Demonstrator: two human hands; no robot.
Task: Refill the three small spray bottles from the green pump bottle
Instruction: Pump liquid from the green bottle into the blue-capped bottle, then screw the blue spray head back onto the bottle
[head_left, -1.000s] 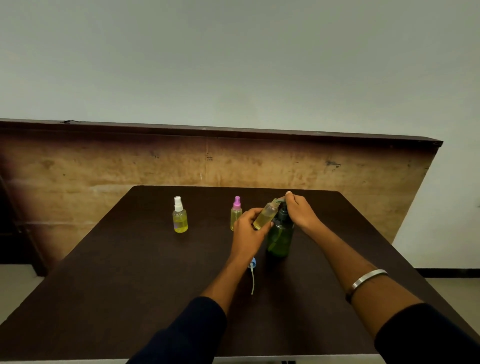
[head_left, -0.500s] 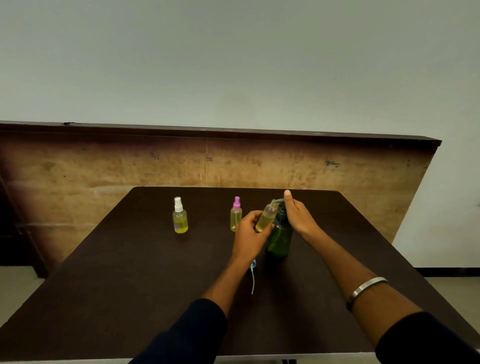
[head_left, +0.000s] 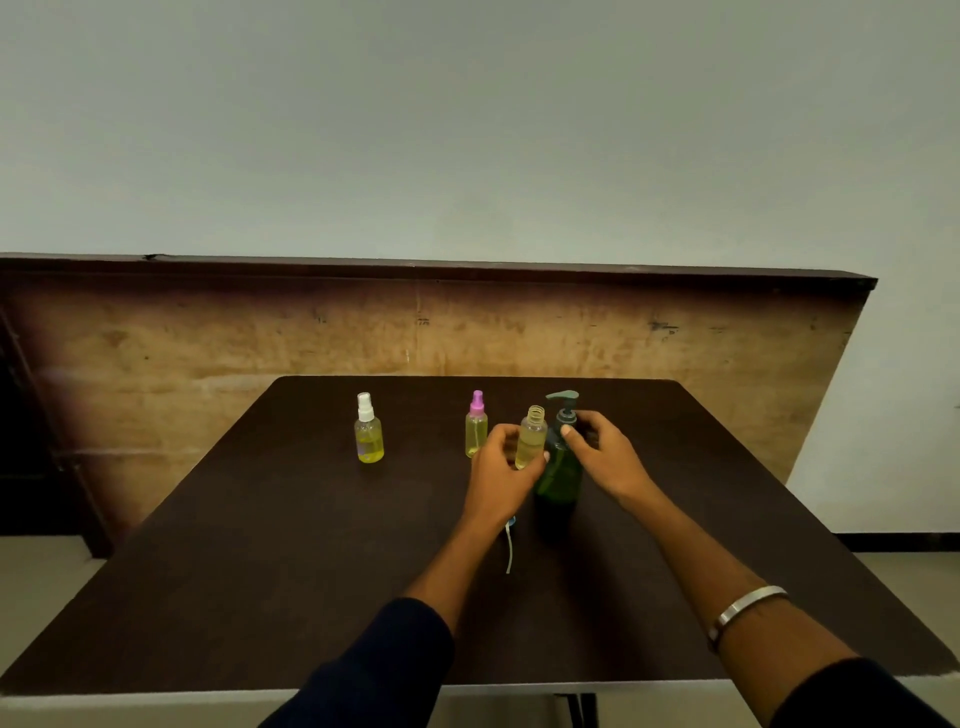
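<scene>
My left hand (head_left: 501, 467) holds an uncapped small bottle (head_left: 531, 439) of yellowish liquid upright, just left of the green pump bottle (head_left: 558, 475). My right hand (head_left: 605, 457) hovers at the right of the pump bottle's neck, fingers loosely apart, thumb tip by the collar; the pump head is free. A blue spray cap with its thin tube (head_left: 509, 545) lies on the table under my left wrist, partly hidden. Further left stand a pink-capped spray bottle (head_left: 476, 428) and a white-capped spray bottle (head_left: 368, 434), both holding yellow liquid.
Everything sits on a dark brown table (head_left: 260, 545). A worn wooden panel (head_left: 208, 343) rises behind its far edge. Pale floor shows at both sides.
My right hand has come off the pump head and dropped to the bottle's right side. My left hand has turned the small bottle from tilted under the nozzle to upright.
</scene>
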